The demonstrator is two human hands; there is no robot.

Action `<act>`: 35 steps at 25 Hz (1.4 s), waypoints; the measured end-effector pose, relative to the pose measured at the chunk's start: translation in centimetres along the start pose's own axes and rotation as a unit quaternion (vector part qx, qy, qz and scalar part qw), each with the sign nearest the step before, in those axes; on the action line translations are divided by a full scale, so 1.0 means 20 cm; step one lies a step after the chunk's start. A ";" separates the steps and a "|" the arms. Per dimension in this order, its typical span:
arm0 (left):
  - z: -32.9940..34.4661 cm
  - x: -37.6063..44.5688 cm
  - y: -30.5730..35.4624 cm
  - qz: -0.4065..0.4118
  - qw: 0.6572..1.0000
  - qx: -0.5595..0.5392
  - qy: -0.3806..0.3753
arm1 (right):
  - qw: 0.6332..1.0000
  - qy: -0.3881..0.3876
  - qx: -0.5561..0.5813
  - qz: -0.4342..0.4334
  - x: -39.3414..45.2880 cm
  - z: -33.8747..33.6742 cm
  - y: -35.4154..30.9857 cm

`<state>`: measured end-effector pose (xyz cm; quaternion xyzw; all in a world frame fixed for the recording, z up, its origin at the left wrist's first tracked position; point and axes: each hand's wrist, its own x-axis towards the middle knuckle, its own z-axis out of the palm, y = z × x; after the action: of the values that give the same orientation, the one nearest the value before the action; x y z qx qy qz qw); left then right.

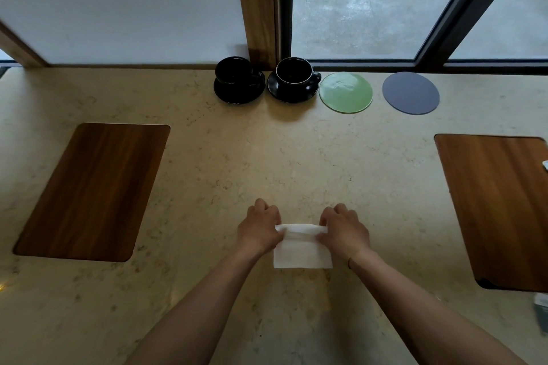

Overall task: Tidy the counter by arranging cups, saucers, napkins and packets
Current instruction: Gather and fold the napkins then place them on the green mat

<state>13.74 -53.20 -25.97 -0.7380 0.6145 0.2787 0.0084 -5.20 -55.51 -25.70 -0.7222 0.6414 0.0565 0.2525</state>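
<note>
Two hands, the left hand (261, 227) and right hand (344, 228), pinch the far edge of a white napkin (302, 249) lying near the counter (267, 157) front. Folding well likely means matching corners, then pressing the crease flat.

A pale, speckled stone counter (207, 175) was pictured running up to a window. Along its far edge, two black saucers (239, 91) (292, 92), each bearing a black cup, were set side by side, followed to the right by a green round coaster (345, 92) and a grey one (410, 93). Two wooden boards (92, 191) (498, 210) were laid at the left and right. A white napkin (302, 252) was spread near the front edge.
</note>
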 end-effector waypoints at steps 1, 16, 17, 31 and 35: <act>0.00 0.00 0.00 0.006 1.000 -0.001 0.003 | 1.000 -0.001 0.004 -0.004 0.00 0.00 0.00; -0.07 -0.15 -0.04 0.019 0.952 -0.301 -0.053 | 0.934 -0.100 0.338 0.058 -0.11 -0.10 0.05; -0.10 -0.17 -0.03 0.016 0.934 -0.351 -0.061 | 0.912 -0.112 0.390 0.068 -0.13 -0.13 0.06; -0.18 -0.27 0.25 -0.065 0.749 -0.649 -0.116 | 0.816 0.026 0.567 0.111 -0.37 -0.29 0.04; -0.18 -0.28 0.39 -0.071 0.754 -0.639 -0.130 | 0.841 0.091 0.528 0.075 -0.38 -0.38 0.08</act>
<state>7.56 -51.39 -17.95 -0.5697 0.2316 0.6986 -0.3656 -9.89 -52.14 -16.55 -0.4307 0.6466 -0.3376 0.5314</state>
